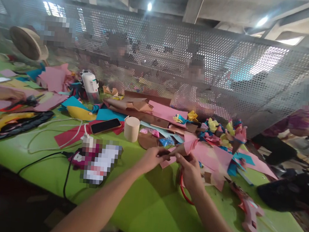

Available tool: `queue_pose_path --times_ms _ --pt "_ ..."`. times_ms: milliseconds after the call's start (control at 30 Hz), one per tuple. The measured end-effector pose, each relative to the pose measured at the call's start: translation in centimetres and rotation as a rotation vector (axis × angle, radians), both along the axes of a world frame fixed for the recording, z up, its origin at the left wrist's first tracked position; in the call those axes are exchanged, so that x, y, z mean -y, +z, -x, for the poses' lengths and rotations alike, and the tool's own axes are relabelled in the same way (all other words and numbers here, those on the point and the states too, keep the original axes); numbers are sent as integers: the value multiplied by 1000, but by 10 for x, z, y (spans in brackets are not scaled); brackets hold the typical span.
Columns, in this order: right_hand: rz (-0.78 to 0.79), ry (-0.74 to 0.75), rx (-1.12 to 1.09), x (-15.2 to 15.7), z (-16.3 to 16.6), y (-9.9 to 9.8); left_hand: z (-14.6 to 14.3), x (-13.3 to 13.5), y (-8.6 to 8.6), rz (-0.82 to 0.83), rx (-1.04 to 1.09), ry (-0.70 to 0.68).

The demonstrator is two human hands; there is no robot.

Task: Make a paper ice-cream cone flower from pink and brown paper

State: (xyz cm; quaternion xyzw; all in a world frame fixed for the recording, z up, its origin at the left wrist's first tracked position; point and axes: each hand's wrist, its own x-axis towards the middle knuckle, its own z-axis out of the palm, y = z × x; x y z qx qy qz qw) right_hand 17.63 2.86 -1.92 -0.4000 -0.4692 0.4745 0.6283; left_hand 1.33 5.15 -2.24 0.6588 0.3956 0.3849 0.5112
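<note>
Over the green table, my left hand (152, 159) and my right hand (192, 171) come close together around a small rolled piece of brown and pink paper (189, 145). My left fingertips pinch its brown lower end. The thumb and fingers of my right hand close on its near side. A red loop (182, 190), like a scissors handle, shows beside my right palm; the rest of it is hidden. Pink paper sheets (207, 155) lie just beyond my hands. A pink glue gun (249, 209) rests to the right.
A beige cup (131, 129), a dark phone (105, 125) and a power strip (79, 158) with cables lie to the left. Paper flowers (215, 126) and coloured sheets line the back, before a perforated metal screen (159, 66). Another person's hand (7, 96) is at far left.
</note>
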Motion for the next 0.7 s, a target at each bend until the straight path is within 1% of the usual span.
queue_pose_path --times_ms 167,333,467,600,700 --pt "18 33 -42 -1 -1 -2 1 1 3 -16 -50 30" --pt "24 -10 -122 -4 -5 -2 1 -1 1 26 5 39" --pt "27 -50 -163 -8 -9 -3 2 -3 2 -26 -73 93" --pt "19 -27 -154 -7 -7 -1 2 -2 4 -82 -172 125" --pt "19 -26 -165 -6 -6 0 1 0 6 -68 -190 120"
